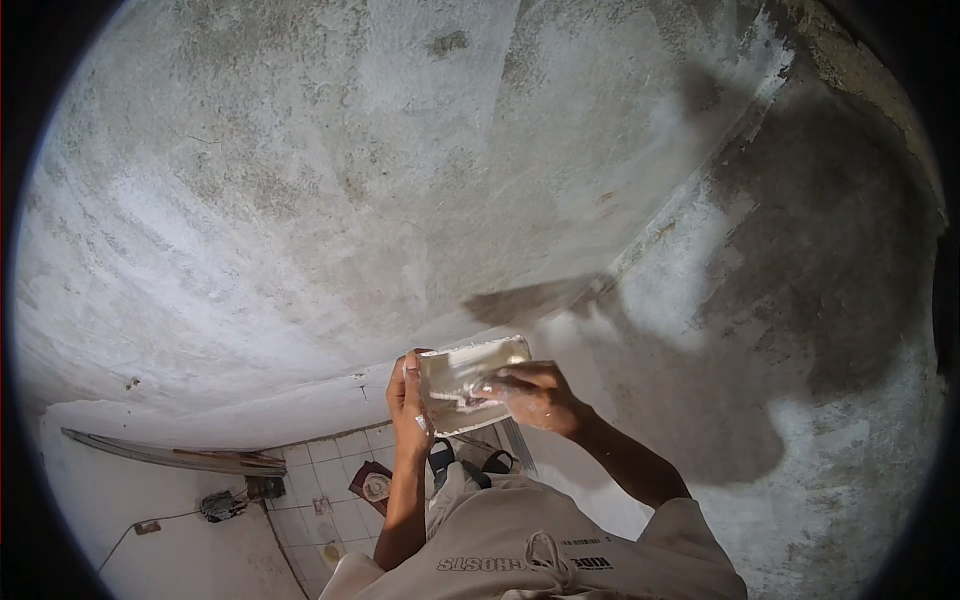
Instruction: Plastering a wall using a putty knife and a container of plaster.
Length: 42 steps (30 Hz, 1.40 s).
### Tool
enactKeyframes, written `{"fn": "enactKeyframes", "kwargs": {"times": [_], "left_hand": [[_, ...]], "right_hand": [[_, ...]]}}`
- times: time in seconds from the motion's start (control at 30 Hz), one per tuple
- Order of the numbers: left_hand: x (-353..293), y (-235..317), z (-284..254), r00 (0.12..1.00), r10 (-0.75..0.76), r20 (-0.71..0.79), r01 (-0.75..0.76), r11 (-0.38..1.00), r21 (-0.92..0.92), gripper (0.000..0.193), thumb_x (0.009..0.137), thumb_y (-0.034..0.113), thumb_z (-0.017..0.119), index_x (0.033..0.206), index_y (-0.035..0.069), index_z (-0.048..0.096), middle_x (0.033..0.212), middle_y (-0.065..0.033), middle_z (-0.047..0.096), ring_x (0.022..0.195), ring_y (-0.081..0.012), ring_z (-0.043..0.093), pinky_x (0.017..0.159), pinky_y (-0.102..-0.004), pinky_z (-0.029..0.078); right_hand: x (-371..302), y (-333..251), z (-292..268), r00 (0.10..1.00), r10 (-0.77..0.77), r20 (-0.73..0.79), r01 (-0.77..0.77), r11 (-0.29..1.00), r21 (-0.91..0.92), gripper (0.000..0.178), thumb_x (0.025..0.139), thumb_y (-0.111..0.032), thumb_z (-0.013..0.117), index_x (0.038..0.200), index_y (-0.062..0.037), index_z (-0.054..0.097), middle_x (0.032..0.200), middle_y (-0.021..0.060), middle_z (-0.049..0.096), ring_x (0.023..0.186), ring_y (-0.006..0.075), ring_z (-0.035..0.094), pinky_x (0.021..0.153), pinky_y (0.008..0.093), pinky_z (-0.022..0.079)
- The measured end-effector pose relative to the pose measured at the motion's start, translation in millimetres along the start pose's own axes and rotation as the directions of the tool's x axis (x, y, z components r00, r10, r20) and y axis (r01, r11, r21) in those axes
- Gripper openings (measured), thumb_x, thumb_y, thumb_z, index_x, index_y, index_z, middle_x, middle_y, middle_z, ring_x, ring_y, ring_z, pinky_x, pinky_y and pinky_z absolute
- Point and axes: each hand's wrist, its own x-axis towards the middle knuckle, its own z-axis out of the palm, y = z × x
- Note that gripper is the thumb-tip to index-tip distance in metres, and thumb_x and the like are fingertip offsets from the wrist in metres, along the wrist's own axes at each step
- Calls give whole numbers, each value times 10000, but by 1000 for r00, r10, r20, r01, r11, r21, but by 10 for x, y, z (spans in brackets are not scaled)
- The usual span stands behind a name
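The left hand (408, 402) is gripping a pale, rectangular, plastic-looking tray (450, 366) near the body; the right hand (537, 393) is curling over it, its hold unclear. The far grey-white plaster wall (330, 200) is seemingly partly coated, much being left grey.

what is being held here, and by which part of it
A pale rectangular container, held by its left side in the left hand. The right hand is over its inside; whether it grips anything there cannot be told.
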Motion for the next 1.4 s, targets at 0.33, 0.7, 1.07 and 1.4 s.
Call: {"fn": "enactKeyframes", "kwargs": {"times": [0.33,0.7,1.07,1.4], "left_hand": [[34,22,-112,997,68,-30,-66,997,43,367,998,341,457,986,9,613,904,-26,578,846,-103,501,779,-256,419],[1,121,-171,998,34,-57,-33,999,19,342,995,340,470,1012,25,602,933,-23,580,861,-101,502,788,-259,424],[18,104,-227,992,-51,-115,39,994,-100,293,988,318,495,990,46,603,908,7,570,829,-79,499,756,-248,428],[60,150,-96,994,-45,-96,34,993,-112,313,989,333,489,984,43,606,877,2,561,825,-88,499,751,-251,429]], "right_hand": [[-171,-44,229,997,-23,78,31,994,-102,337,684,27,688,978,-138,704,882,53,687,741,201,678,674,323,574],[-31,-77,216,995,72,71,-77,995,70,347,692,65,645,982,-116,699,887,56,690,752,208,683,654,312,571],[9,-156,191,992,-38,123,32,998,50,396,700,60,641,1037,-139,705,809,79,679,674,225,673,627,317,575],[8,-137,188,994,-39,105,31,997,74,319,699,68,645,979,-77,693,894,89,692,695,218,683,642,319,580]]}}
